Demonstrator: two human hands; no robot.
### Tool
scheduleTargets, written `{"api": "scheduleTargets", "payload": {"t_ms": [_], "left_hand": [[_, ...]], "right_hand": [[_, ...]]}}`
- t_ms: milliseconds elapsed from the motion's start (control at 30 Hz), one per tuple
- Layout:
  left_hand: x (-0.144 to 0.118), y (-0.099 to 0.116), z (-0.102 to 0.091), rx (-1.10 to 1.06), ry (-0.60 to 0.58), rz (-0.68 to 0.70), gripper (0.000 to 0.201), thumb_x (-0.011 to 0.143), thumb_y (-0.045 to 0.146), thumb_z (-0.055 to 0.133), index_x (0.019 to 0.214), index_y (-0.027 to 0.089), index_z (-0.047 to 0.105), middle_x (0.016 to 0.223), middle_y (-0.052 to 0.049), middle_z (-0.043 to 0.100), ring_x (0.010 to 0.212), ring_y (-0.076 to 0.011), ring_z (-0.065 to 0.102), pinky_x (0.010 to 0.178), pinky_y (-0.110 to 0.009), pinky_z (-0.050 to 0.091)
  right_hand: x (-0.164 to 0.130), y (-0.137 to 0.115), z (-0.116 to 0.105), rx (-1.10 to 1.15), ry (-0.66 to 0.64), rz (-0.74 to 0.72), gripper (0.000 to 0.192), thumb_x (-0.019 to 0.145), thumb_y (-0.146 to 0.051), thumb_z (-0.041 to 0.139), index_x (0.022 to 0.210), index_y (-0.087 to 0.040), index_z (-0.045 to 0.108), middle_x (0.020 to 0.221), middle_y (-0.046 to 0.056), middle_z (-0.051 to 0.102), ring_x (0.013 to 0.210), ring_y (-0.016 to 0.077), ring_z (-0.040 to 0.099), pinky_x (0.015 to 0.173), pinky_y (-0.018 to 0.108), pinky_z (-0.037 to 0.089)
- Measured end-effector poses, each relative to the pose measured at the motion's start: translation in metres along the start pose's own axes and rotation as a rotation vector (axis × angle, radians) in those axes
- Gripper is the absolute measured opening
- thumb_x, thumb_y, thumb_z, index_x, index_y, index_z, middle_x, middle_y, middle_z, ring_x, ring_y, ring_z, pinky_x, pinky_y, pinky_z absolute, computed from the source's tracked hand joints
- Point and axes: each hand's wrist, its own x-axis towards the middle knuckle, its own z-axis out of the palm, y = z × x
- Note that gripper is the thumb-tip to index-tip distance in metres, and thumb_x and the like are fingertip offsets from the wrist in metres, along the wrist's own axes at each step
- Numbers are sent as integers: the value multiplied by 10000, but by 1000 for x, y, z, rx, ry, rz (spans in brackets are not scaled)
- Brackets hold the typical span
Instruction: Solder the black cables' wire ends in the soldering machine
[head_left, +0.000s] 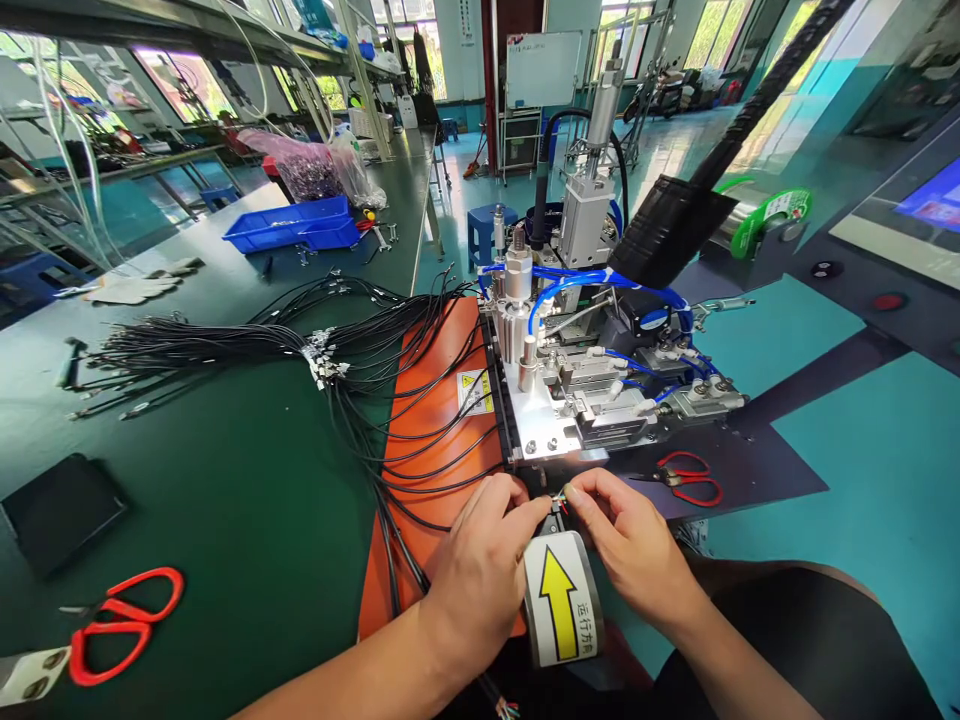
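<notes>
At lower centre, the left hand (480, 575) and right hand (634, 545) pinch a thin cable end (556, 500) between fingertips, before the machine (592, 390). Upper left, a blue tray (292, 225); contents unclear.

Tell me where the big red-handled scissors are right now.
In the head view, the red-handled scissors lie at lower left on the green table, left of the left hand and below a black pad.

Matt green table (225, 480); glossy red plastic scissors (124, 620) at eight o'clock; bright bare-metal machine (555, 400) at twelve; smooth orange mat (442, 420); black rubbery cables (225, 345).
</notes>
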Motion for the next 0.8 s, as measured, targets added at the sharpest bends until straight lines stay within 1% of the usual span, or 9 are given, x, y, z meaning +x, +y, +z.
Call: {"api": "scheduleTargets", "payload": {"t_ms": [433, 667, 733, 800], "left_hand": [[2, 0, -1, 22, -22, -22, 308, 890, 69, 497, 1082, 204, 696, 910, -68, 537, 865, -206, 524, 740, -343, 535], [2, 2, -2, 20, -50, 0, 313, 929, 101, 442, 1097, 197, 689, 909, -79, 524, 859, -212, 508, 744, -372, 528], [2, 2, -2, 33, -60, 4, 312, 929, 96, 440, 1091, 194, 689, 910, -81, 519, 862, -215, 502, 744, -375, 523], [2, 2, -2, 39, -67, 1, 277, 928, 113, 467, 1074, 191, 690, 912, -81, 516, 872, -220, 498, 748, -378, 518]], "right_hand": [[-2, 2, 3, -32, 29, -17, 311, 1013, -470, 465, 897, -210, 590, 811, -7, 587, 746, 163, 518, 683, 269, 415], [-1, 5, 5, -24, 36, -9, 330, 1009, -485, 472, 897, -199, 592, 823, 4, 600, 758, 167, 526, 696, 277, 417], [-2, 7, 5, 22, 23, 19, 342, 1003, -505, 479, 916, -197, 599, 819, 5, 596, 745, 164, 523, 674, 272, 420], [-4, 8, 4, 89, -6, 91, 367, 997, -539, 478, 939, -198, 601, 785, -2, 573, 685, 151, 502, 612, 260, 404]]}}
